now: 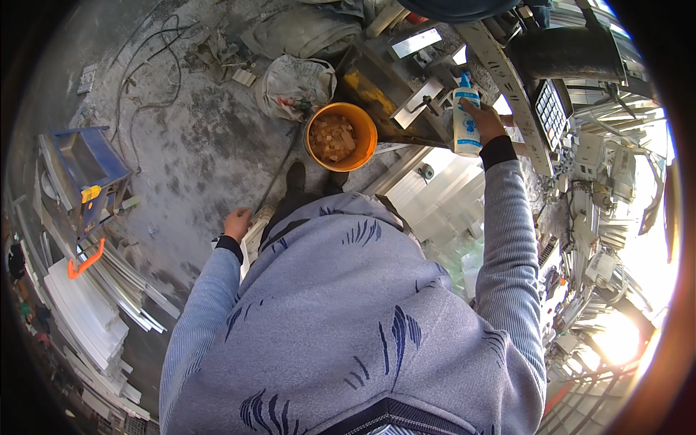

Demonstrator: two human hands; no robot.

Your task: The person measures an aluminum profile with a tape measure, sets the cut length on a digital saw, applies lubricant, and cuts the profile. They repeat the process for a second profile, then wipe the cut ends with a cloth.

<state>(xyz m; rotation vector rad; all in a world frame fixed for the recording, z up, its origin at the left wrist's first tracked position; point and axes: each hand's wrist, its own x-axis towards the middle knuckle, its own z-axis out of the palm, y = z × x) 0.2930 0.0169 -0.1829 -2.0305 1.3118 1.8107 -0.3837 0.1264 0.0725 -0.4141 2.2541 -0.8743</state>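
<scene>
My right hand point(487, 122) is wrapped round a white squeeze bottle point(466, 134) with a blue print and a blue nozzle. The bottle stands upright beside a metal beam, at the upper right. My left hand point(236, 223) hangs low at my left side, over the floor. Its fingers are loosely bent and partly apart, with nothing visible in them. In front of my feet is an orange bucket point(370, 138) partly filled with brownish broken pieces point(333, 138).
A crumpled white sack point(297, 85) sits behind the bucket. At left are a blue metal stand point(109, 154), an orange handle point(87, 259) and stacked white profiles point(87, 312). A black cable point(177, 61) lies on the dusty floor. Scrap metal point(602, 196) piles up at right.
</scene>
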